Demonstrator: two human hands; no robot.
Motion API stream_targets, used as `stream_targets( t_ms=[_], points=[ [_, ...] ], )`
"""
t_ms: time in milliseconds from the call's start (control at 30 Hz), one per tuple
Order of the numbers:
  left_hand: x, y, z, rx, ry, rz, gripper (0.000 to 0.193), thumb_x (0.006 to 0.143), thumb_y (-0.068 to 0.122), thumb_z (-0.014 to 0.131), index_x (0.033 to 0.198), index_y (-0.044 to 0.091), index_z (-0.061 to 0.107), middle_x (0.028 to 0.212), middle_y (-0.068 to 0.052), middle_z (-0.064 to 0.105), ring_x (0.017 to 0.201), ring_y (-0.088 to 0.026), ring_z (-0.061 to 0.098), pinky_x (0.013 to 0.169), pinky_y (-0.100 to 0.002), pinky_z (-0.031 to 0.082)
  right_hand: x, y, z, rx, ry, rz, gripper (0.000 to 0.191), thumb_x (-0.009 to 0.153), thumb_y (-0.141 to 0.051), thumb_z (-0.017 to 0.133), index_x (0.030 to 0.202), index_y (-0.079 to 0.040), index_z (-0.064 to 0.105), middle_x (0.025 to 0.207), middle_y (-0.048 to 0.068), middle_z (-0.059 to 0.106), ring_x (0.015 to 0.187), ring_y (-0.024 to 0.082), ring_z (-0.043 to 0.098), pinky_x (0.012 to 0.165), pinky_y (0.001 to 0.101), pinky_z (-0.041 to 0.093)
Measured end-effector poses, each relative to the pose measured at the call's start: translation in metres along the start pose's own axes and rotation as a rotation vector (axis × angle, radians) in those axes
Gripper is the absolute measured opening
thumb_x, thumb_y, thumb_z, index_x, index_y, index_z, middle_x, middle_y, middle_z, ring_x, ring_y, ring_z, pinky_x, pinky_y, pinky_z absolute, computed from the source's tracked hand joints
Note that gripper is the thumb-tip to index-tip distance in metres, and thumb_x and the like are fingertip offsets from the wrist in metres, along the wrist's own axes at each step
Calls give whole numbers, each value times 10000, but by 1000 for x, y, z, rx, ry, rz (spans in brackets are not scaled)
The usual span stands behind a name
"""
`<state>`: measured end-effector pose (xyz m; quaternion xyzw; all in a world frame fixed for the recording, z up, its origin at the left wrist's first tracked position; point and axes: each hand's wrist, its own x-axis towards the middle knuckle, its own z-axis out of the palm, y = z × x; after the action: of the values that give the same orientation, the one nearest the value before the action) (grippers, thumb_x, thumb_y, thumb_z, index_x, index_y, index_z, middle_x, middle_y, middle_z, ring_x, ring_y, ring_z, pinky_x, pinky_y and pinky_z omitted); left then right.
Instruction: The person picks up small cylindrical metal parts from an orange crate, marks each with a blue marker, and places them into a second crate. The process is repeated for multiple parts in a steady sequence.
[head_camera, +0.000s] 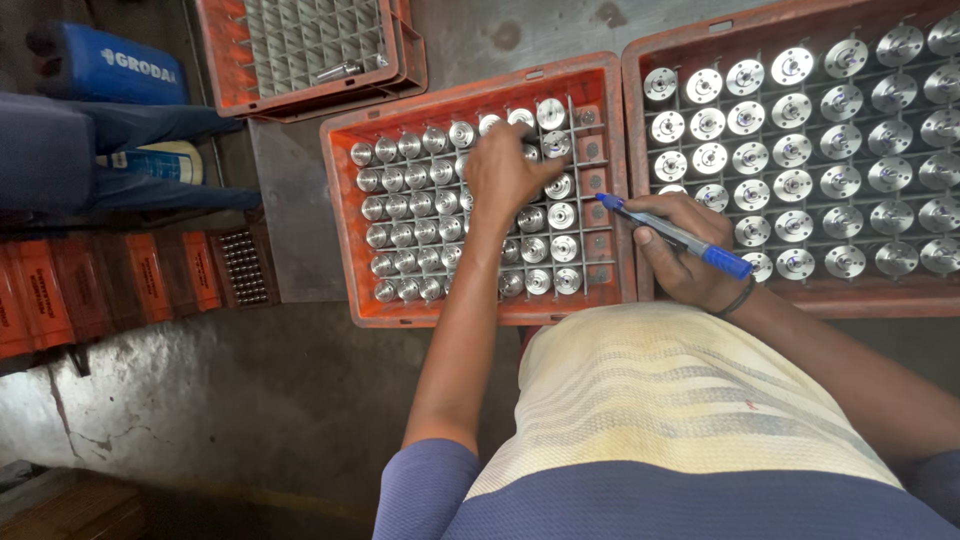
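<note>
Right hand (690, 255) pinches a blue marker (675, 235), tip pointing left toward the middle crate's right edge (618, 180), while left hand (510, 170) curls fingers over metal cylinders (545, 215) there.

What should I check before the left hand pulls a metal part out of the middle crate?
1. Left hand on the parts in the middle crate: ok, fingers reach among the upper rows.
2. Part actually gripped: cannot tell, the fingers hide it.
3. Blue marker in the right hand: ok, held, tip toward the middle crate.
4. Free grid cells: ok, the middle crate's right column looks empty.
5. Right crate filled: ok, metal discs sit in its cells.
</note>
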<state>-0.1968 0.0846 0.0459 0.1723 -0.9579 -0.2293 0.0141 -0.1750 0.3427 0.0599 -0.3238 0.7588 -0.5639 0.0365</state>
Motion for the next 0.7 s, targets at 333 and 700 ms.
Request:
stream_targets(
  t_ms=[333,700],
  points=[
    [-5,-7,-9,-224,112,-1,272,717,323,878,860,106,797,886,-40,759,726,-173,737,654,-345,576,-2,1,-3,-19,19,39,236,1038,-169,619,1177,12,678,997,151,721,843,213,728,729,312,560],
    [1,-6,-18,-191,-56,-61,533,693,505,895,1046,120,784,988,-58,760,819,-188,751,721,-333,621,-3,-2,-8,-50,30,65,235,1017,-169,625,1164,3,687,903,135,701,730,186,676,655,319,523]
  ],
)
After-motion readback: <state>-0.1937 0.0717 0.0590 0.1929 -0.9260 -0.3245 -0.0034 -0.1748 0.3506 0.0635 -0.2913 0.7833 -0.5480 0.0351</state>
